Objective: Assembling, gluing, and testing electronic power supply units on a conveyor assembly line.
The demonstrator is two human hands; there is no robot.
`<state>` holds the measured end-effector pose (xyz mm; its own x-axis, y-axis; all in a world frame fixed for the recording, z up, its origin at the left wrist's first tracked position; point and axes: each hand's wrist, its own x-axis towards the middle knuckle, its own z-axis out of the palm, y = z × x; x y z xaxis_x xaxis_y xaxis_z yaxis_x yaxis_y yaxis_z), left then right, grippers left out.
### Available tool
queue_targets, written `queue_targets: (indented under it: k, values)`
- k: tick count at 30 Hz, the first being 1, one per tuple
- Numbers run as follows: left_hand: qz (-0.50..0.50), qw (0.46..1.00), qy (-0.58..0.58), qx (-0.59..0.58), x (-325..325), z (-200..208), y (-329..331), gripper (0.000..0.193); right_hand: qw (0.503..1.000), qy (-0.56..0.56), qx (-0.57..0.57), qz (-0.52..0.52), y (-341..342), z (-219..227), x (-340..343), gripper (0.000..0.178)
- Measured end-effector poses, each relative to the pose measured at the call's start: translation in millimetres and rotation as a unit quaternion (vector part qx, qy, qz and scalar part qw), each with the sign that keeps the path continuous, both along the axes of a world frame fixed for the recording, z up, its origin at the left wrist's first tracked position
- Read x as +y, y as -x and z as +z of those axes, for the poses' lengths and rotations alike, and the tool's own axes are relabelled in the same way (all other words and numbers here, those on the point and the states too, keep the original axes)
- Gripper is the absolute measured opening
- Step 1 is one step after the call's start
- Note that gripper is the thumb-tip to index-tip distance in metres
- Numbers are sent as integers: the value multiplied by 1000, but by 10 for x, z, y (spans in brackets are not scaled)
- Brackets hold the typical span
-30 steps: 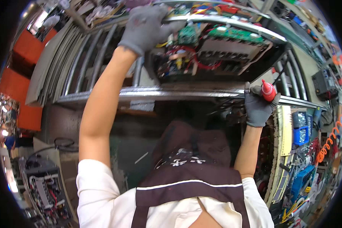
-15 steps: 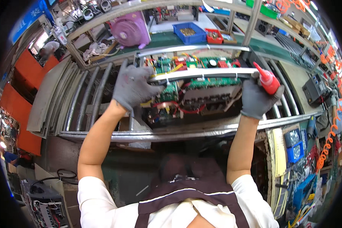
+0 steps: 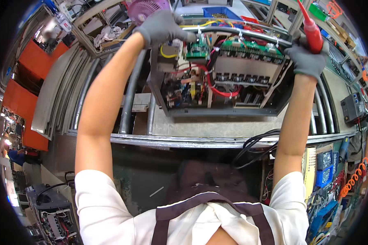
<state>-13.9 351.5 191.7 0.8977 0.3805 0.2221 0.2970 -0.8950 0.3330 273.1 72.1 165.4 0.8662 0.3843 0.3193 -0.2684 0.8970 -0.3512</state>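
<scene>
Nearest the camera, a white short-sleeved shirt [image 3: 98, 204] and a dark apron [image 3: 208, 204] are seen at the lower edge, with both bare forearms raised away from the body toward the bench. Just beyond the apron, a bundle of black cables [image 3: 255, 147] is draped over the front metal rail [image 3: 200, 141] of the bench.

Farther out, an open electrical box [image 3: 221, 81] is rested on the bench's grey rollers [image 3: 131, 94], tilted so that its inside is shown: green circuit boards [image 3: 249, 45], red wires [image 3: 210, 81] and yellow wires.

The left hand [image 3: 161, 26], covered by a grey glove, is curled over the upper left corner of the box, the fingers [image 3: 184, 34] bent down around the edge in a firm grasp. The right hand [image 3: 308, 59], also gloved in grey, is closed around the red handle of a screwdriver [image 3: 313, 28], which is pointed up and away; the same hand is pressed against the upper right corner of the box.

Beyond the hands, a pink fan [image 3: 145, 8] and a blue bin [image 3: 221, 11] are set on a shelf. Orange crates [image 3: 32, 61] are stacked far to the left.
</scene>
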Motion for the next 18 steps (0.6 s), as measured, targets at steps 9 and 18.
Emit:
queue_targets:
  k: [9,18]
  values:
    - [26,989,-141,22,-219,-196,-211,54,996,64,57,19,-618,-321,167,45]
    - [51,983,-141,-109,-899,-368,269,33,993,101,55,0,65,-367,-226,52]
